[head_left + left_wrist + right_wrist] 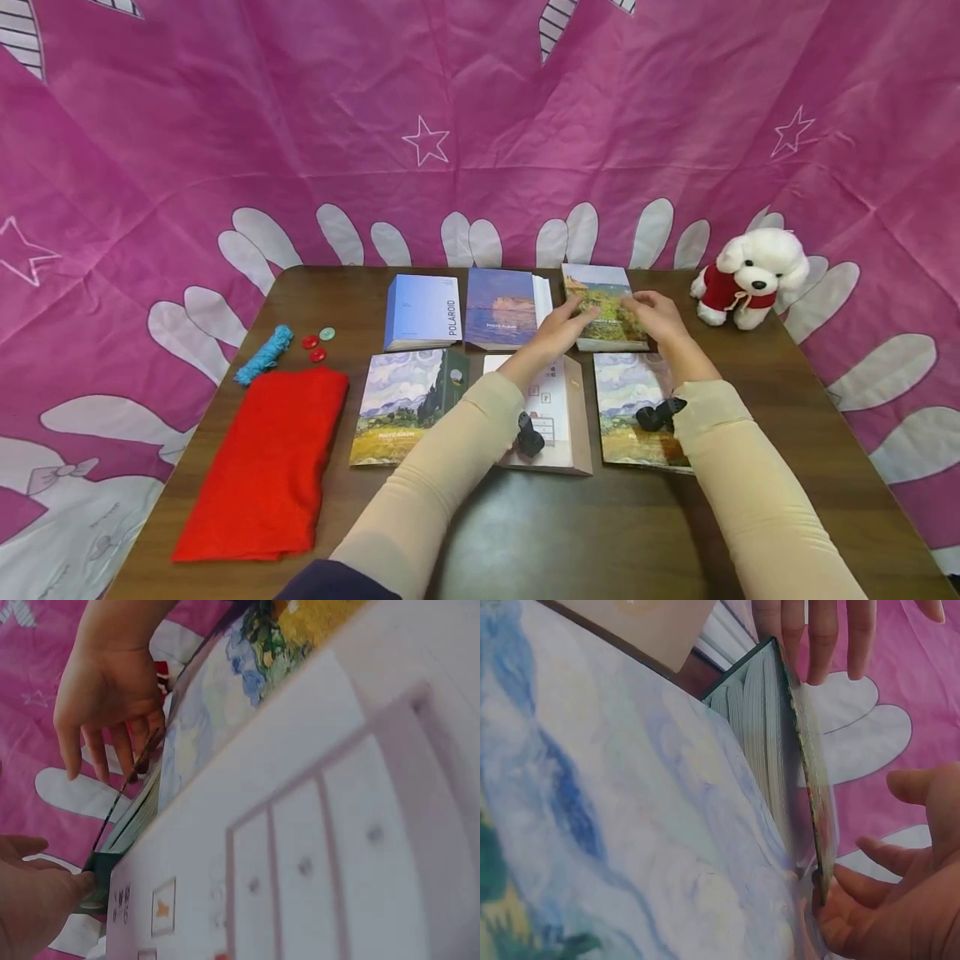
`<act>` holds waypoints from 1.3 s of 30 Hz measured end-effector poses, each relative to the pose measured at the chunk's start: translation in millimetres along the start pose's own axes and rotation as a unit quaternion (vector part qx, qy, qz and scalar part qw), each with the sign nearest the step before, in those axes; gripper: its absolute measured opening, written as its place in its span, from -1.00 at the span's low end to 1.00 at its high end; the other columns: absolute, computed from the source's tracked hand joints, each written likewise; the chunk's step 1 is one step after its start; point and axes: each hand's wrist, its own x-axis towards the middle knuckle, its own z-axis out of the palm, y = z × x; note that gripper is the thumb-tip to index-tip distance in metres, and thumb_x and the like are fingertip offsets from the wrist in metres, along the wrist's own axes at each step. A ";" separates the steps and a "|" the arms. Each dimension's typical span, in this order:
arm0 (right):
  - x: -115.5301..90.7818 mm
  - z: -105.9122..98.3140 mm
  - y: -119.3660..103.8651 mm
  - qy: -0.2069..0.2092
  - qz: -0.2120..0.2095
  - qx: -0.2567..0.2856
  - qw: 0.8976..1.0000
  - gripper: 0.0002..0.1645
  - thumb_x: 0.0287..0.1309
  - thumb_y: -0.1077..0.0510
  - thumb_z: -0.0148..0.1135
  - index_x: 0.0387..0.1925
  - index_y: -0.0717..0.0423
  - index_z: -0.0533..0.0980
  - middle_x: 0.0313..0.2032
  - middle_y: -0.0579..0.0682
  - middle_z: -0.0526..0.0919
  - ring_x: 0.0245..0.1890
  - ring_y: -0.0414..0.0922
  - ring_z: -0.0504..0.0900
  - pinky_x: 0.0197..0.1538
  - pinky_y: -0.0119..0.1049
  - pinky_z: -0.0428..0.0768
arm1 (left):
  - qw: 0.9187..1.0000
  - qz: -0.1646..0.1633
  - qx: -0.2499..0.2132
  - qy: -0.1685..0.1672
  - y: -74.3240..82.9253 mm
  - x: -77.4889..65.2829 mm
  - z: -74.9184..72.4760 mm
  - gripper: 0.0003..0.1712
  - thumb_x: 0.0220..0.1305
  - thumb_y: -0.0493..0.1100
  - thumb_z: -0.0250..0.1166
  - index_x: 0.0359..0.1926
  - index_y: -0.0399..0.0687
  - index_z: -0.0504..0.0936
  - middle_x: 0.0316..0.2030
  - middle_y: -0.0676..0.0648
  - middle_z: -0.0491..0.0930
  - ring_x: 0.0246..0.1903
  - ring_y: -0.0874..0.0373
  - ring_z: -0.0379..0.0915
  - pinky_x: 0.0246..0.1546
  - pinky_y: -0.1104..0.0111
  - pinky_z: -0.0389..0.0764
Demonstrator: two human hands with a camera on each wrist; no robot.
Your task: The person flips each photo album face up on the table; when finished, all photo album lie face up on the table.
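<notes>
Both hands are at the back-right photo album [600,292], whose cover shows a yellow-green garden painting. My left hand [557,327] is at its left side, fingers reaching over the cover; in the left wrist view this hand [37,900] touches the green spine. My right hand [660,321] lies along the opposite edge. In the right wrist view, fingertips of the right hand [907,892] meet the cover's edge, while its thumb stands apart. The cover sits slightly raised off the pages [757,712]. Nearer lies a landscape-painted album [633,392], beneath the right wrist.
Other albums lie in two rows: a blue Polaroid one [423,308], a sea-cliff one [498,304], a landscape one [397,404] and a white one [555,421]. A red cloth [262,467], blue yarn [264,357] and buttons [318,355] are left; a plush dog [753,279] sits right.
</notes>
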 end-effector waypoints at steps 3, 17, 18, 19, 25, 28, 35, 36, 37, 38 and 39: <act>-3.7 0.2 -1.8 -0.007 -0.005 -0.022 1.000 -0.14 0.46 -0.22 0.04 0.50 0.27 0.16 0.47 0.36 0.17 0.44 0.31 0.17 0.42 0.26 0.20 | 1.000 0.001 0.016 0.010 -2.5 -2.5 -3.7 -0.16 0.47 0.34 0.02 0.60 0.12 0.11 0.54 -0.03 0.15 0.50 -0.06 0.07 0.44 -0.05 0.20; -45.2 28.5 -12.5 0.022 -0.069 0.068 0.995 -0.17 0.46 -0.24 0.05 0.49 0.21 0.21 0.35 0.29 0.35 0.31 0.22 0.35 0.31 0.09 0.37 | 0.997 0.061 0.038 0.042 -3.9 -46.8 -43.1 -0.37 0.55 0.21 0.01 0.53 0.21 0.28 0.51 -0.04 0.23 0.45 -0.11 0.17 0.39 -0.03 0.30; -50.7 32.9 -13.2 0.021 -0.074 0.080 0.994 -0.18 0.47 -0.22 0.05 0.49 0.21 0.20 0.36 0.28 0.34 0.32 0.20 0.35 0.33 0.08 0.36 | 0.996 0.064 0.044 0.043 -4.4 -52.4 -45.7 -0.37 0.55 0.21 0.01 0.53 0.20 0.29 0.49 -0.05 0.26 0.45 -0.11 0.18 0.39 -0.05 0.29; -56.3 37.5 -13.9 0.017 -0.077 0.096 0.992 -0.19 0.47 -0.20 0.06 0.50 0.21 0.19 0.37 0.27 0.34 0.34 0.19 0.34 0.35 0.09 0.35 | 0.996 0.066 0.049 0.041 -5.3 -58.2 -48.2 -0.37 0.55 0.20 0.02 0.53 0.19 0.29 0.49 -0.05 0.26 0.46 -0.11 0.17 0.40 -0.05 0.26; -91.0 70.5 -19.9 -0.003 -0.086 0.199 0.976 -0.29 0.51 0.00 0.07 0.48 0.28 0.17 0.37 0.25 0.33 0.23 -0.08 0.39 0.37 0.01 0.33 | 0.991 0.080 0.095 0.050 -12.5 -95.7 -62.9 -0.39 0.57 0.13 0.02 0.53 0.14 0.28 0.49 -0.05 0.26 0.49 -0.05 0.11 0.46 -0.03 0.15; -106.8 88.2 -21.9 -0.017 -0.082 0.238 0.968 -0.36 0.52 0.10 0.06 0.46 0.29 0.18 0.35 0.25 0.33 0.17 -0.15 0.39 0.35 0.00 0.32 | 0.989 0.083 0.108 0.057 -20.5 -116.6 -69.9 -0.38 0.56 0.11 0.03 0.54 0.12 0.27 0.49 -0.10 0.25 0.49 -0.08 0.11 0.46 -0.06 0.13; -134.3 126.1 -20.2 -0.051 -0.097 0.270 0.957 -0.34 0.49 0.24 0.05 0.48 0.31 0.10 0.42 0.30 0.23 0.37 0.06 0.30 0.38 0.01 0.29 | 0.987 0.069 0.117 0.091 -48.8 -158.9 -84.1 -0.37 0.55 0.12 0.05 0.52 0.06 0.30 0.49 -0.12 0.26 0.44 -0.15 0.20 0.38 -0.11 0.28; -136.5 130.9 -19.5 -0.053 -0.104 0.271 0.956 -0.34 0.49 0.26 0.05 0.48 0.32 0.10 0.42 0.31 0.23 0.39 0.10 0.29 0.39 0.02 0.28 | 0.986 0.068 0.115 0.099 -52.2 -163.4 -86.1 -0.37 0.55 0.12 0.06 0.52 0.06 0.31 0.48 -0.10 0.27 0.41 -0.16 0.24 0.35 -0.11 0.32; -138.3 135.7 -19.0 -0.053 -0.110 0.273 0.954 -0.35 0.48 0.27 0.05 0.47 0.33 0.10 0.42 0.32 0.23 0.40 0.12 0.28 0.41 0.03 0.27 | 0.986 0.069 0.109 0.106 -55.2 -168.2 -88.1 -0.37 0.54 0.11 0.08 0.51 0.05 0.31 0.47 -0.10 0.30 0.38 -0.16 0.28 0.33 -0.12 0.34; -139.9 140.2 -18.5 -0.054 -0.115 0.273 0.954 -0.35 0.48 0.28 0.05 0.47 0.34 0.11 0.41 0.32 0.23 0.41 0.14 0.27 0.41 0.04 0.27 | 0.986 0.069 0.104 0.115 -58.3 -172.7 -89.9 -0.37 0.54 0.10 0.09 0.51 0.04 0.32 0.46 -0.10 0.31 0.37 -0.17 0.29 0.32 -0.13 0.35; -141.3 144.7 -18.5 -0.054 -0.118 0.276 0.952 -0.36 0.48 0.28 0.04 0.46 0.35 0.11 0.40 0.33 0.24 0.41 0.16 0.27 0.42 0.05 0.27 | 0.985 0.069 0.099 0.124 -61.3 -177.1 -91.6 -0.37 0.53 0.09 0.11 0.50 0.02 0.32 0.45 -0.10 0.32 0.37 -0.17 0.29 0.32 -0.14 0.34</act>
